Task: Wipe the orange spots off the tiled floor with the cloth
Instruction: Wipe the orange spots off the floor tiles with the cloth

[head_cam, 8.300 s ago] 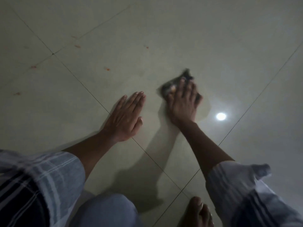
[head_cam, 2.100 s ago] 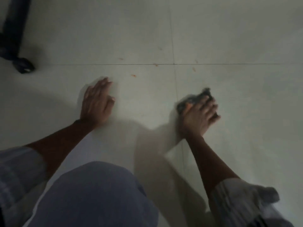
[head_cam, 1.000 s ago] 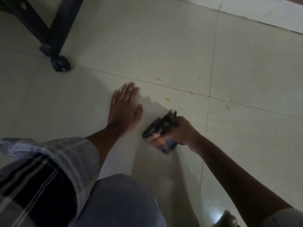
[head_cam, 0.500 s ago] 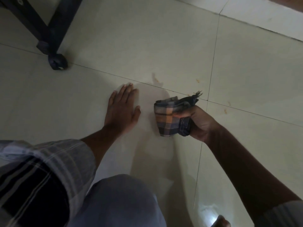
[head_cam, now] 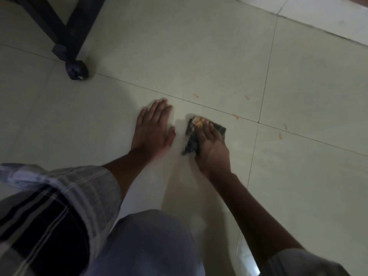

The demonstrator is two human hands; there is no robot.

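Clearly, more is left to be wiped: the cloth [head_cam: 207, 130] is pressed to the tiled floor [head_cam: 199, 56] under the flat right hand [head_cam: 211, 148], fingers together, while 5 orange spots [head_cam: 235, 116] are seen beyond it. The left hand [head_cam: 152, 132] is laid flat, empty.

Smooth, faintly glossy tiled floor [head_cam: 199, 56]; soft woven cloth [head_cam: 192, 143]; black furniture leg [head_cam: 67, 36], possibly wood.

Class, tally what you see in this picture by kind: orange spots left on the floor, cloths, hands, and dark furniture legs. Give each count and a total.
Orange spots: 5
Cloth: 1
Hands: 2, left hand, right hand
Dark furniture leg: 1
Total: 9
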